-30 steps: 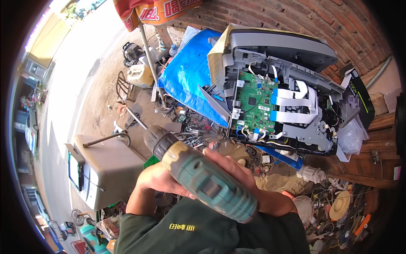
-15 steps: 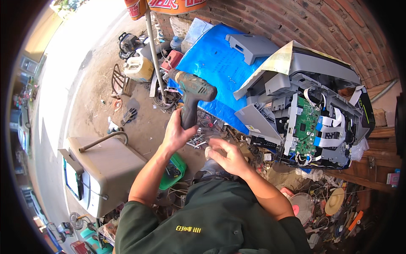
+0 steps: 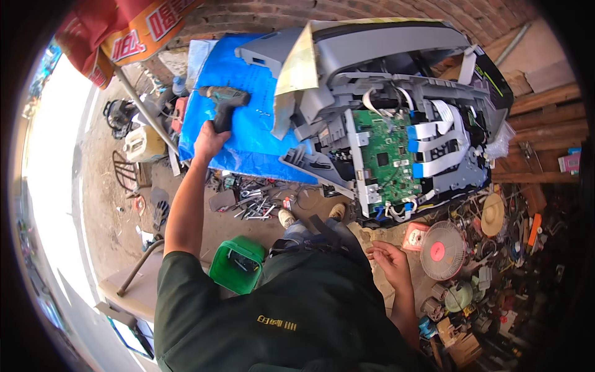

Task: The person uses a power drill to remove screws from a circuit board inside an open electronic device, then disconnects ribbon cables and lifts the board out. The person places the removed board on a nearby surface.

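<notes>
My left hand [image 3: 211, 141] is wrapped around the grip of a dark green cordless drill [image 3: 224, 98]. The drill is over the blue plastic sheet [image 3: 238, 146], its chuck pointing left; I cannot tell whether it touches the sheet. Low beside my right hip hangs my right hand [image 3: 393, 263], fingers loosely bent and apart, nothing visible in them. To the right of the drill stands an opened grey printer-like machine [image 3: 381, 53], its green circuit board [image 3: 385, 155] exposed. Several white ribbon cables [image 3: 441, 142] with blue ends run from the board.
Scattered hand tools [image 3: 259, 204] lie on the ground before my shoes. A green bucket [image 3: 237, 265] stands at my left. On the right are a round fan [image 3: 442, 250] and piled parts. A pole [image 3: 145, 111] carries the orange canopy, and a yellowish jug [image 3: 144, 145] stands near it.
The view has shifted to the right, nearer the opened machine. My left arm has stretched forward with the drill over the blue sheet. My right hand has dropped from my front to my right side.
</notes>
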The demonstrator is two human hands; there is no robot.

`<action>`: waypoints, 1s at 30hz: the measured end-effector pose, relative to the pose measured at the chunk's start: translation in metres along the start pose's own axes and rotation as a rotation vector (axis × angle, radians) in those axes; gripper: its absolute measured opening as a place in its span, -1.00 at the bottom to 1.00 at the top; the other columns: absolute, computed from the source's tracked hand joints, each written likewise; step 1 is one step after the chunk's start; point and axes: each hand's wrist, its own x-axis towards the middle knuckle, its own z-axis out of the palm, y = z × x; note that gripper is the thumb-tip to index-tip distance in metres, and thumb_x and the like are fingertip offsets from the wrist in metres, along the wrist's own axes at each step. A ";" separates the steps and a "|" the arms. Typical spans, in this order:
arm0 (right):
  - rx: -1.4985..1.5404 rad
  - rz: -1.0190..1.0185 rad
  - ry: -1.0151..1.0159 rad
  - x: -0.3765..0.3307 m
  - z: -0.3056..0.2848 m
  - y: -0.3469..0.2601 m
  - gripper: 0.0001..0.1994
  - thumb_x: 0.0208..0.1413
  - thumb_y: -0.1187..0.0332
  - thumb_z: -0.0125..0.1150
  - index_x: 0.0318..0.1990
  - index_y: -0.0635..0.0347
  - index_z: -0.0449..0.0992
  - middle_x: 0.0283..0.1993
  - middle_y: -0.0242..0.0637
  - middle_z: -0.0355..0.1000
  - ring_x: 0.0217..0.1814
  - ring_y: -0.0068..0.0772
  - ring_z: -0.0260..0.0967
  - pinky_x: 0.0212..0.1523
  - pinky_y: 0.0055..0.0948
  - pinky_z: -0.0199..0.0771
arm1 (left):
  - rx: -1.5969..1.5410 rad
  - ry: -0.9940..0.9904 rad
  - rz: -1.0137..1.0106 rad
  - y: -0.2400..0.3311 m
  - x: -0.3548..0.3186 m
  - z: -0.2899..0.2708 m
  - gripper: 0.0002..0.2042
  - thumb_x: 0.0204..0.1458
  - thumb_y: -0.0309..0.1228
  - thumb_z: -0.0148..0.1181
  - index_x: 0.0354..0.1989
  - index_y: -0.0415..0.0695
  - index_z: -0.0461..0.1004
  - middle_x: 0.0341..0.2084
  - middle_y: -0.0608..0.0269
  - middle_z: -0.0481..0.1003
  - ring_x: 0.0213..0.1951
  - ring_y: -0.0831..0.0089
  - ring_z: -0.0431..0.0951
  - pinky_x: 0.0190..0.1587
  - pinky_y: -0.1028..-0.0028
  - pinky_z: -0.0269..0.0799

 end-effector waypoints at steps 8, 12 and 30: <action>-0.140 -0.123 -0.071 0.000 -0.008 -0.039 -0.63 0.29 0.42 0.27 0.18 0.40 0.46 -0.02 -0.11 0.62 0.00 -0.41 0.57 0.05 -0.43 0.55 | 0.071 0.050 0.074 -0.014 0.005 0.008 -0.26 -0.09 0.01 0.41 0.13 -0.35 0.41 -0.04 -0.31 0.54 0.01 -0.18 0.57 0.09 0.07 0.47; -0.312 -0.294 -0.141 0.005 -0.017 -0.091 -0.63 0.21 0.44 0.37 0.12 0.40 0.52 -0.12 -0.16 0.65 -0.07 -0.44 0.61 -0.04 -0.45 0.59 | 0.194 0.122 0.057 0.000 -0.008 -0.007 -0.12 -0.10 0.01 0.45 0.31 -0.37 0.30 0.10 -0.35 0.45 0.10 -0.19 0.51 0.18 0.09 0.43; -1.142 -1.234 -0.164 0.054 -0.015 -0.279 -0.93 -0.04 0.47 0.33 -0.40 0.20 0.55 -0.43 -0.28 0.33 -0.39 -0.17 0.44 -0.31 -0.20 0.41 | -0.923 0.250 0.252 0.186 -0.254 -0.077 -0.74 0.22 -0.50 0.30 0.06 -0.25 0.53 -0.11 0.29 0.56 -0.12 0.60 0.54 -0.05 0.55 0.48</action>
